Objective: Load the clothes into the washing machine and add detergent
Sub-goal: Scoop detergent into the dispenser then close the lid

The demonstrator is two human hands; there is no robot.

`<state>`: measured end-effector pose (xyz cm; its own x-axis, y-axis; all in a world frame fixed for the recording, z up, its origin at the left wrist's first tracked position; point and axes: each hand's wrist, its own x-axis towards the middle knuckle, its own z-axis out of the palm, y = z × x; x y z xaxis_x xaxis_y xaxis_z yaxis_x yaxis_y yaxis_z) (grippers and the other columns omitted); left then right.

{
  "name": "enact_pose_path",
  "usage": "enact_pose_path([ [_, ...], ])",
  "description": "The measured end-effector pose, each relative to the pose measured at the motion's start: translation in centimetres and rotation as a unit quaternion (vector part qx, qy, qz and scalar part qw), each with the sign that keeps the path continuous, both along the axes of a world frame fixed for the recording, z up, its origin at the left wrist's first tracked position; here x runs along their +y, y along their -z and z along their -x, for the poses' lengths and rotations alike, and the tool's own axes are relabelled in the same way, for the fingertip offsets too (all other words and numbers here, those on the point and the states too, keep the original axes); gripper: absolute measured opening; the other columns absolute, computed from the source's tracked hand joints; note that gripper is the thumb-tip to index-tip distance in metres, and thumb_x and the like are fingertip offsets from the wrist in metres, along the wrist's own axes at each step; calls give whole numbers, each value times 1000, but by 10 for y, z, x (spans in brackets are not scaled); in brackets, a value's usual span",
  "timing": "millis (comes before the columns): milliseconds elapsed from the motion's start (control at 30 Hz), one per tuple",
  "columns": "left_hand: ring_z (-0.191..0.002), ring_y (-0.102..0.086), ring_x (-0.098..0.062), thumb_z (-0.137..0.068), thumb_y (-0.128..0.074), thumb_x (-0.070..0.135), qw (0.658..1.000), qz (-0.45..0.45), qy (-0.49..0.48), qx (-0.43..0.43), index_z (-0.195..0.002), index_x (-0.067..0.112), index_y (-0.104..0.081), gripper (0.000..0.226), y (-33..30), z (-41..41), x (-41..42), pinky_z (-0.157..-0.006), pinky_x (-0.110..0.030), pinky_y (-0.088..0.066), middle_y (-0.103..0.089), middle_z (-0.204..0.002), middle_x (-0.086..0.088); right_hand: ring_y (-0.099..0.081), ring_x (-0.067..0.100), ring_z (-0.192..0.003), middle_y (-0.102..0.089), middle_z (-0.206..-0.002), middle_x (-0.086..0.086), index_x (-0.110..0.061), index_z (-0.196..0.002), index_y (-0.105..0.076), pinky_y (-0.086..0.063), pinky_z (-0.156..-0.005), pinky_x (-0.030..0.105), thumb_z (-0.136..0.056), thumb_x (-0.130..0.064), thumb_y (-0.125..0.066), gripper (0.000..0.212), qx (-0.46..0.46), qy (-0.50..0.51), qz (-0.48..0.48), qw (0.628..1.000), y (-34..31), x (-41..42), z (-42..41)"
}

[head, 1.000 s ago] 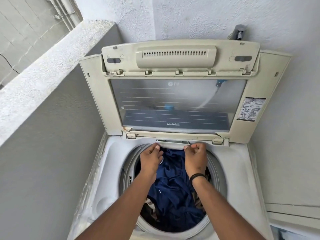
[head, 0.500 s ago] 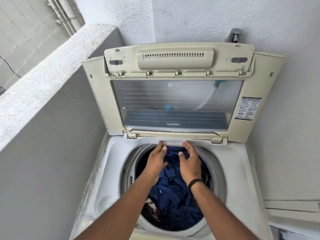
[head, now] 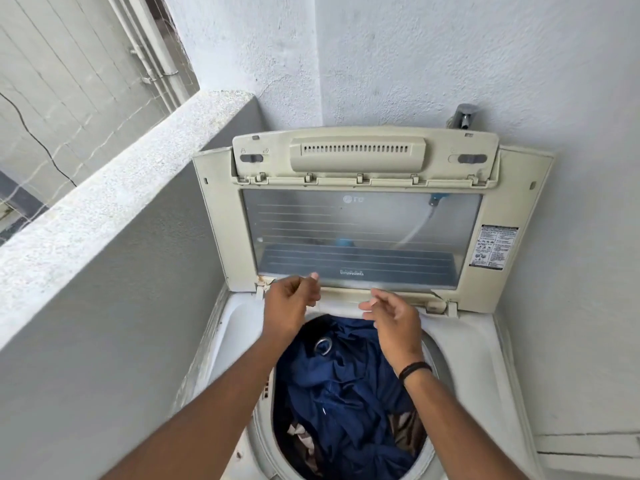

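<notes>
A top-loading washing machine (head: 460,344) stands open, its cream lid (head: 221,220) with a clear window raised upright against the wall. Dark blue clothes (head: 346,393) fill the drum, with a striped garment (head: 304,441) showing lower down. My left hand (head: 289,306) hovers above the drum's back rim, fingers loosely curled and holding nothing. Just to its right, my right hand (head: 394,320) also hangs in the air over the clothes, fingers relaxed, a black band on its wrist. Neither hand touches the machine. No detergent is in view.
A grey parapet wall (head: 104,271) runs close along the machine's left side. White textured walls stand behind and to the right. A metal tap (head: 462,116) sticks out of the wall above the lid, and a hose shows through the lid window.
Both hands have lifted off the drum's back rim and now hover in the air, a little farther apart. The camera has tilted up and pulled back.
</notes>
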<state>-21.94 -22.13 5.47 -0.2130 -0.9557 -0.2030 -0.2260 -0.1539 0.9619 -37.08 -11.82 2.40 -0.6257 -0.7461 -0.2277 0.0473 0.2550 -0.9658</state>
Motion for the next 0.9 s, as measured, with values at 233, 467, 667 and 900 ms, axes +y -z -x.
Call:
enact_pose_path([
  [233,-115,-56,-22,-82,-75,48,845,491,-17,-212,-117,22,-66,44,-117,14,-83,-97,-41,-46,-62,-121,1,-64,20,-105,-65,-111,0,-16,-110,-70,-55,-87,31,-89,-26,-72,23,309,94,237,916,-124,-36,52],
  [467,-138,-43,-29,-76,-65,75,791,441,125,-406,-149,16,-40,97,-167,14,-130,-115,-50,-31,-51,-148,-7,-20,34,-150,-26,-162,11,-23,-153,-32,-23,-118,54,-79,-60,-69,91,604,16,34,796,-177,-75,105],
  [667,-130,-51,-29,-74,-77,62,807,455,97,-364,-138,18,-54,81,-175,0,-109,-112,-43,-35,-60,-137,-6,-42,34,-134,-54,-138,8,-21,-139,-52,-24,-115,56,-81,-51,-66,66,646,21,12,763,-174,-60,89],
  [900,-117,-54,-28,-66,-79,66,782,478,91,-389,-126,28,-58,74,-192,-49,-42,-94,-44,-39,-64,-124,3,-50,34,-111,-59,-114,6,-22,-127,-62,-32,-110,55,-69,-49,-79,66,667,25,19,745,-197,9,43],
])
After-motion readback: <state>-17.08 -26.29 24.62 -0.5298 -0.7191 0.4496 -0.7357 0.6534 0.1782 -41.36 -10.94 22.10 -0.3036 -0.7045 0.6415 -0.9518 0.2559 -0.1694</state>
